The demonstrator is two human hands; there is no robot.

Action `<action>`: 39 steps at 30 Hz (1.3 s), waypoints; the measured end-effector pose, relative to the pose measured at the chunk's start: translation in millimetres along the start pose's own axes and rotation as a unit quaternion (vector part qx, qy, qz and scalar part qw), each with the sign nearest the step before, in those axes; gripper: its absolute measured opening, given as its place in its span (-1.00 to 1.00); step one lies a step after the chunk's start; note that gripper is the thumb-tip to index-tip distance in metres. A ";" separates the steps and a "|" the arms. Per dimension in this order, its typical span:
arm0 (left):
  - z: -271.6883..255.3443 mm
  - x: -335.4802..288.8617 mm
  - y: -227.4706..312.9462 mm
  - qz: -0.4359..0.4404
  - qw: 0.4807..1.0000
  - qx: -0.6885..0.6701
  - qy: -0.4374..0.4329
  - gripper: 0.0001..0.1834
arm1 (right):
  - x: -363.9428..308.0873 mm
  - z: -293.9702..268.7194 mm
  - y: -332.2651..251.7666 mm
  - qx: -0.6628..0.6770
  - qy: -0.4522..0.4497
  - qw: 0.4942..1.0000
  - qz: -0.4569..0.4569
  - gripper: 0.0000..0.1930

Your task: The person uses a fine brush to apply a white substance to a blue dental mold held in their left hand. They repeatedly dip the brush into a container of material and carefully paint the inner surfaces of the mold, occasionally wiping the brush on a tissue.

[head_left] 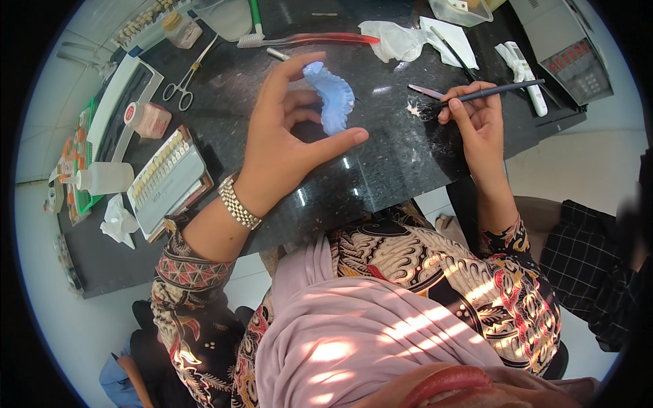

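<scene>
Between its thumb and fingers my left hand (275, 129) holds up a blue dental cast (330, 95), curved and with tooth shapes along one side, above the dark table. My right hand (478, 112) pinches a slim dark-handled tool (520, 86) like a pen. The working end points left, down toward a small patch of whitish-pink material (413, 109) on the tabletop; its exact shape is too small to make out. Just beyond my right fingers lies a thin blade-like instrument (427, 92). Part of the cast is hidden behind my left fingers.
On the left are a tooth shade guide (170, 183), a white squeeze bottle (109, 177), a jar of pink powder (149, 120) and scissor-handled forceps (183, 88). Behind lie a clear red-handled toothbrush (320, 39) and tissue (394, 41). A grey device (564, 47) stands far right.
</scene>
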State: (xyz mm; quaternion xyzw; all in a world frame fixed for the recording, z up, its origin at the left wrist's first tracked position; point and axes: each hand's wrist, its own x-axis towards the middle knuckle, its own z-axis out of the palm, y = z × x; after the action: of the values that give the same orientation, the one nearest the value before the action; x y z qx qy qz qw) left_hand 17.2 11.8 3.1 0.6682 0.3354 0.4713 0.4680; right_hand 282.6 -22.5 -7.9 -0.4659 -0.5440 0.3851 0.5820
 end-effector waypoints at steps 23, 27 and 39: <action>-0.7 -0.2 -4.6 0.027 1.000 0.013 -0.010 -0.12 | -0.2 0.3 -1.0 -0.003 -0.013 1.000 0.007 -0.76; -1.8 -0.7 -4.0 0.027 0.999 0.021 -0.008 -0.13 | -0.3 -1.5 0.1 -0.004 -0.002 1.000 0.003 -0.76; -1.1 -0.6 -5.2 0.027 1.000 0.012 -0.006 -0.14 | 1.0 1.5 0.3 -0.016 0.002 1.000 0.014 -0.75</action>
State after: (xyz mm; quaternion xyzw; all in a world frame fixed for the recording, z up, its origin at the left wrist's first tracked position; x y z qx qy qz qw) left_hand 15.9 13.3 -1.8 0.6853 0.3206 0.4756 0.4488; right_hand 281.2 -21.2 -7.9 -0.4833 -0.5422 0.3834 0.5705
